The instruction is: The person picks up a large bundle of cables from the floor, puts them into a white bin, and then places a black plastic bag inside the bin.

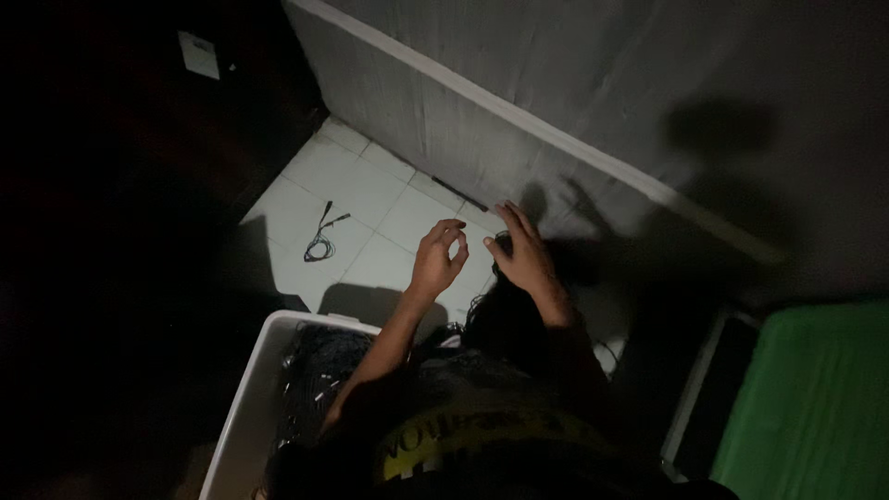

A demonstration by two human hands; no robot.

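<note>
A bin (243, 407) of cables (310, 380) sits near left. A coiled cable (320, 243) lies on the floor tiles (356, 185) beyond it. The wall panel (519, 111) stands far right, a mat (815, 407) near right.

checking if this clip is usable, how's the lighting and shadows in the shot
Head view: very dim, the left side nearly black; light falls on the tiled floor and grey wall. The left hand and right hand are lit but soft, casting shadows on the wall. The cables in the white bin are barely readable.
</note>
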